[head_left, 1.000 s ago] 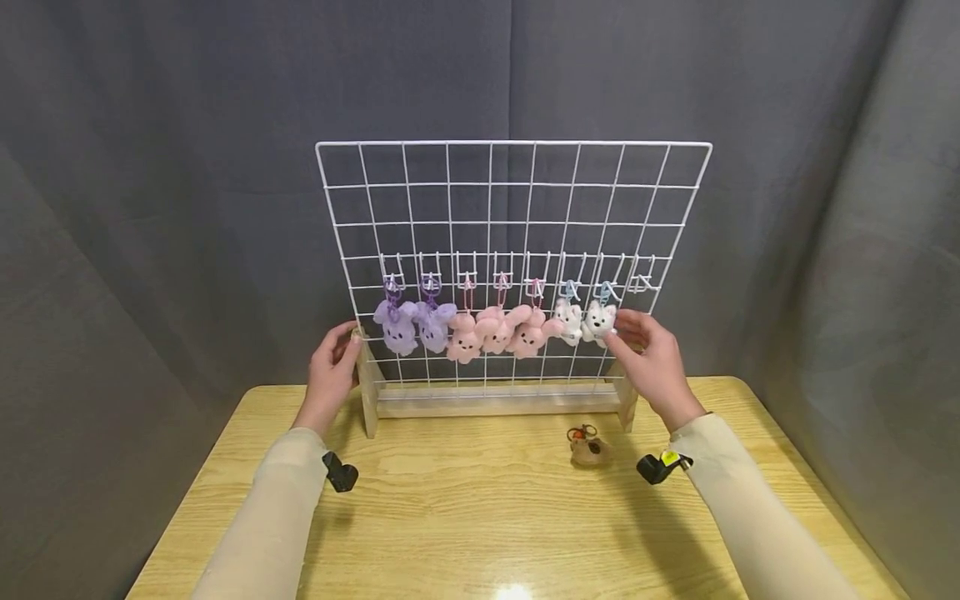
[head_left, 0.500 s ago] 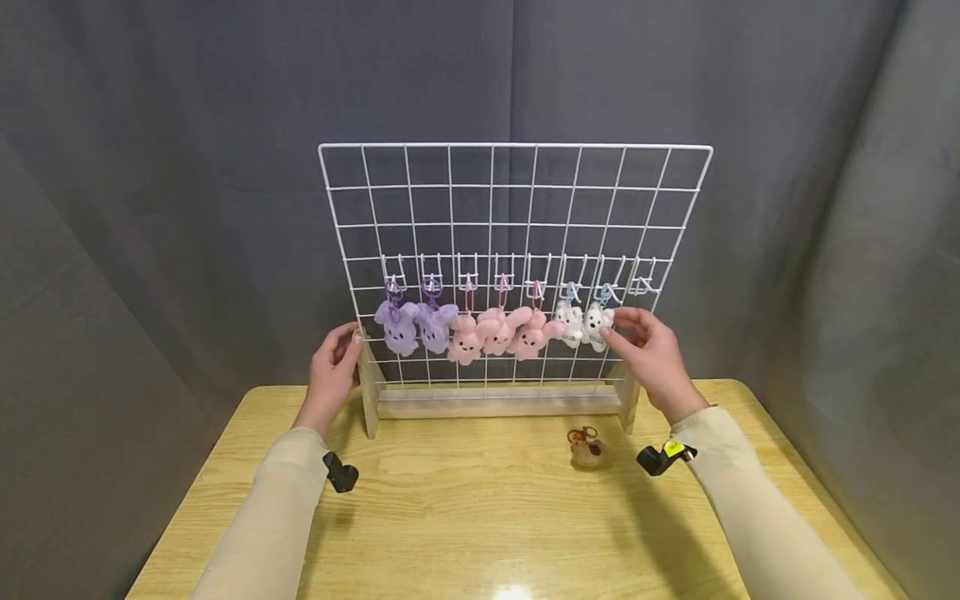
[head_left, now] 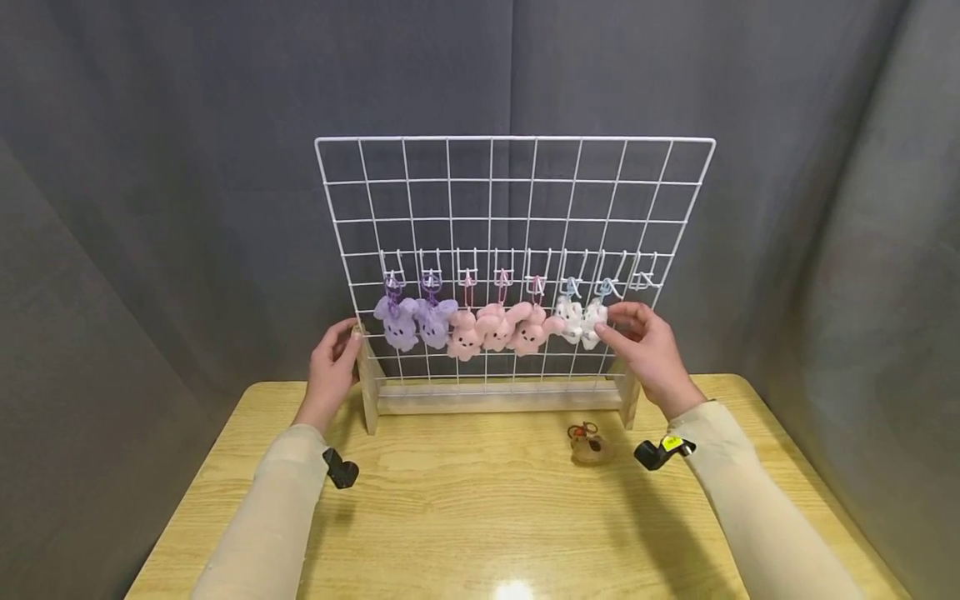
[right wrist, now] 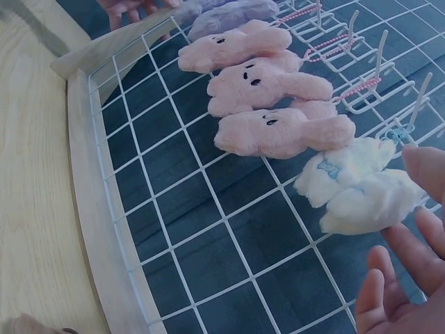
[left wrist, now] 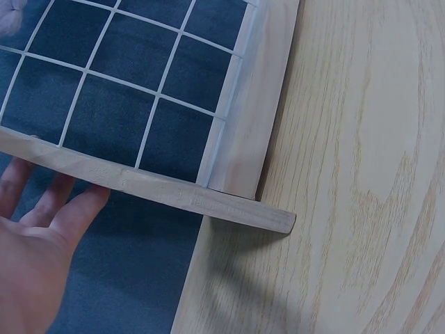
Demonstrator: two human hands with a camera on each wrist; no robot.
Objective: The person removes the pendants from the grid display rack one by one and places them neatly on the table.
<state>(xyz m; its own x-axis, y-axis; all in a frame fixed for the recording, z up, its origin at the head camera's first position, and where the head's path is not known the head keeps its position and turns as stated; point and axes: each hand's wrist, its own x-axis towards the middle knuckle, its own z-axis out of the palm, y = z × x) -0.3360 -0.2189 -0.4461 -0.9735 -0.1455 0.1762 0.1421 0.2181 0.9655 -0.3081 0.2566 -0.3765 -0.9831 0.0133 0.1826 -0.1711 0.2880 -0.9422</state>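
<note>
Counter (head_left: 450, 508), lower frame | grid rack (head_left: 490, 219), mid-frame | wooden upright (head_left: 368, 392), centre-left: your left hand (head_left: 327, 371) curls its fingers round it; brace | outermost white plush (head_left: 593, 324), hanging centre-right: your right hand (head_left: 654, 358) pinches it, fingers narrowly parted; best turn gently, blue loop (head_left: 606, 287) hooked

No words, brands or numbers can be read in any of the three views. The head view shows a small yellow sticker (head_left: 672, 443) on the black wrist camera (head_left: 650, 455) at the right sleeve (head_left: 727, 437); any marks on it are too small and blurred to make out. In the right wrist view, the white toy (right wrist: 361, 154) next to the pink ones bears a pale-blue patch (right wrist: 329, 169), too blurred to tell whether it is lettering or decoration.
</note>
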